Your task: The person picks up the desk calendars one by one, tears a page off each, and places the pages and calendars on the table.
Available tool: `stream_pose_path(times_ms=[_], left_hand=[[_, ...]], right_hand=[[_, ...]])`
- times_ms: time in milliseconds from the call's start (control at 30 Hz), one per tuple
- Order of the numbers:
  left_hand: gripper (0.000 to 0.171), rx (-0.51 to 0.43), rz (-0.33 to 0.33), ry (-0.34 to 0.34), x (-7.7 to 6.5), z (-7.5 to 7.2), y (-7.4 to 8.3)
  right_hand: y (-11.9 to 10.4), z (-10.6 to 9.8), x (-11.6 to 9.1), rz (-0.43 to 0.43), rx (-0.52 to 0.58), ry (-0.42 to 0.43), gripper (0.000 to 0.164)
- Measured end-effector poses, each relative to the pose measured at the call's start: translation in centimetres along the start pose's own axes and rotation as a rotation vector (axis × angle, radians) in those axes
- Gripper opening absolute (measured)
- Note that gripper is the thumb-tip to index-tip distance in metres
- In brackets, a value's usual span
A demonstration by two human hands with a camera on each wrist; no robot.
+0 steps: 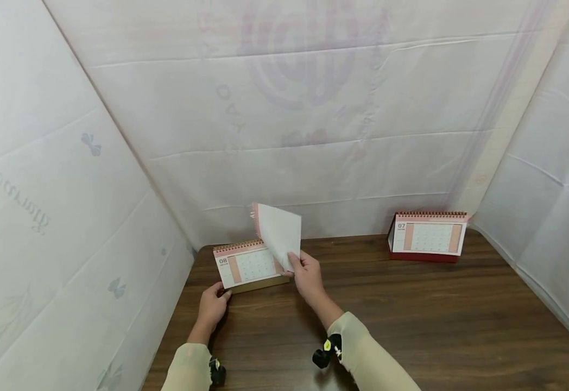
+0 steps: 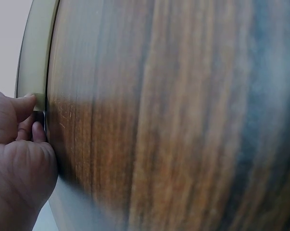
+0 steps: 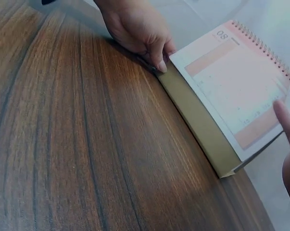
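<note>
A desk calendar [image 1: 252, 266] with a gold-coloured base stands at the left of the table, its page numbered 08 facing front. My left hand [image 1: 212, 305] pinches the base's lower left corner, thumb on the front, as the left wrist view shows on the gold base [image 2: 36, 57]. In my right hand [image 1: 309, 274] is a white sheet [image 1: 282, 231], pinched near its lower edge between thumb and fingers. The sheet is curved, and its pink, ragged-looking edge rises above the calendar's wire rings [image 3: 265, 48]. It overlaps the calendar's right part in the head view.
Another desk calendar [image 1: 428, 236], with a red base and a page numbered 07, stands at the back right. Pale printed cloth [image 1: 314, 174] hangs behind the dark wooden table [image 1: 411, 315] and along both sides.
</note>
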State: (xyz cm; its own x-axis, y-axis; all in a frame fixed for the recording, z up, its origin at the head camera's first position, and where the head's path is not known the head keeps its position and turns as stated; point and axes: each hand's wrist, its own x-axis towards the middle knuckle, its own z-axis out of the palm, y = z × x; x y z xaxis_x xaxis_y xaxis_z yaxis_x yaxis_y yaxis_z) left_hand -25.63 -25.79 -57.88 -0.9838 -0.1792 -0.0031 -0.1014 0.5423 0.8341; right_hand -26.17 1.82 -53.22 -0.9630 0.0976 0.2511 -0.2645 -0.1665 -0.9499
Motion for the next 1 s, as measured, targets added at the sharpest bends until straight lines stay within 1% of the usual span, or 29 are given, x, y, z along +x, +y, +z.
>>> stream_pose_path(times_ms=[33, 67, 133, 200, 300, 433, 500, 567, 600, 667, 700, 733, 800, 867, 933, 1000], left_hand=[[0.032, 0.002, 0.003, 0.001, 0.0, 0.0, 0.0], [0.031, 0.001, 0.003, 0.003, 0.0, 0.0, 0.1], [0.031, 0.001, 0.009, 0.005, 0.0, 0.0, 0.0], [0.031, -0.003, 0.010, 0.006, 0.0, -0.1, -0.1], [0.032, -0.009, 0.017, 0.004, 0.1, -0.2, -0.2], [0.033, -0.007, 0.020, 0.001, 0.4, -0.2, -0.6], [0.033, 0.000, 0.022, 0.000, 0.4, -0.2, -0.6], [0.032, 0.005, 0.022, 0.001, 0.3, -0.2, -0.6], [0.031, 0.006, 0.020, 0.003, 0.2, -0.2, -0.5], [0.031, 0.009, 0.025, 0.009, 0.1, -0.2, -0.5], [0.031, 0.008, 0.023, 0.011, 0.1, -0.1, -0.5], [0.031, 0.009, 0.018, 0.013, 0.1, -0.1, -0.5], [0.032, 0.010, 0.014, 0.016, 0.2, -0.1, -0.4], [0.032, 0.012, 0.011, 0.014, 0.2, -0.1, -0.4], [0.033, 0.009, 0.006, 0.009, 0.3, -0.1, -0.4], [0.034, 0.003, 0.003, 0.004, 0.3, -0.1, -0.4]], right_hand=[[-0.1, 0.0, -0.1, -0.013, 0.009, -0.004, 0.032], [-0.3, 0.1, -0.2, -0.031, -0.007, 0.000, 0.030], [-0.4, 0.1, -0.3, -0.078, -0.075, 0.001, 0.026], [-0.6, 0.0, -0.5, -0.134, -0.175, -0.014, 0.020], [-0.5, 0.0, -0.5, -0.244, -0.340, -0.051, 0.015], [0.2, 0.1, -0.2, -0.415, -0.514, -0.087, 0.021], [0.5, 0.1, 0.0, -0.522, -0.633, -0.085, 0.023], [0.8, -0.2, 0.0, -0.628, -0.761, -0.067, 0.025], [0.9, -0.3, 0.0, -0.674, -0.809, -0.056, 0.027], [1.2, -0.6, -0.1, -0.742, -0.887, -0.033, 0.033], [1.3, -0.7, -0.1, -0.758, -0.898, -0.025, 0.037], [1.5, -0.8, -0.2, -0.765, -0.897, -0.018, 0.039], [1.8, -1.0, -0.2, -0.759, -0.859, -0.011, 0.037], [2.0, -0.9, -0.2, -0.716, -0.792, -0.005, 0.030], [2.1, -0.8, -0.1, -0.617, -0.681, 0.008, 0.022], [2.1, -0.6, 0.0, -0.466, -0.523, 0.021, 0.019]])
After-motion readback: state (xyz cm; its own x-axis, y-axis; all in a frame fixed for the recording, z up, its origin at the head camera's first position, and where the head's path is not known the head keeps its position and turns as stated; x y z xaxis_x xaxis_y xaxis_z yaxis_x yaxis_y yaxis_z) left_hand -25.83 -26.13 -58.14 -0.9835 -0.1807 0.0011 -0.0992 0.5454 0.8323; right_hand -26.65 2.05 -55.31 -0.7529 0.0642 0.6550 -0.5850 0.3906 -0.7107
